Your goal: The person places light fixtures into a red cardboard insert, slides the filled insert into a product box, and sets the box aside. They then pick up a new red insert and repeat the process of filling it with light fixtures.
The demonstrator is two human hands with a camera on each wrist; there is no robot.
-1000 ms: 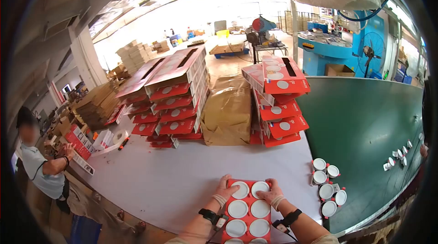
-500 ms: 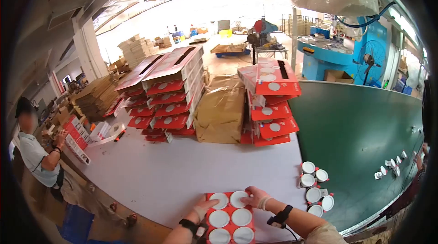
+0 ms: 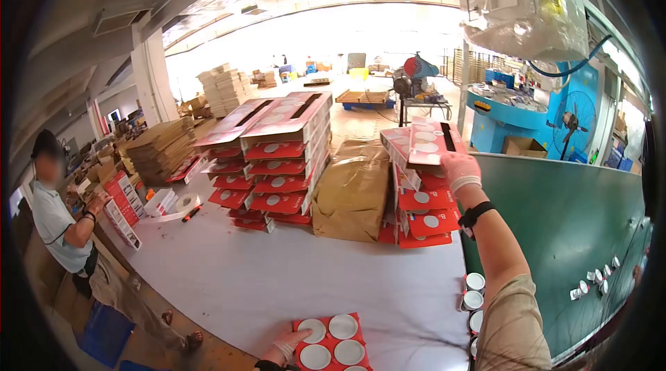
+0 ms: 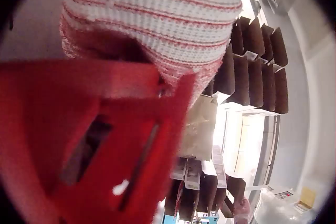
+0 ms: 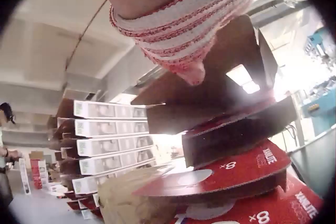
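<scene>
My left hand point(image 3: 284, 344), in a knitted glove, grips the left edge of a red tray point(image 3: 329, 343) of white round lamps point(image 3: 343, 326), its thumb over the rim. The left wrist view shows the tray's red side point(image 4: 131, 182) close up below the striped glove point(image 4: 152, 19). Reaching far forward, my right hand point(image 3: 460, 171) pinches the front edge of the top red-and-white carton point(image 3: 424, 140) on the right stack. In the right wrist view the thumb lies against that carton's brown inside point(image 5: 210, 92), above other cartons with red flaps point(image 5: 236, 171).
A brown-wrapped bundle point(image 3: 352, 190) stands between the right stack and two left stacks of cartons point(image 3: 281, 166). White lamps point(image 3: 473, 300) line the table's right side beside a green surface point(image 3: 527, 225). A person point(image 3: 59, 211) stands at left near tape point(image 3: 187, 203).
My right hand has left the tray and moved forward to the top carton on the right stack. My left hand stays on the tray, which sits lower in view.
</scene>
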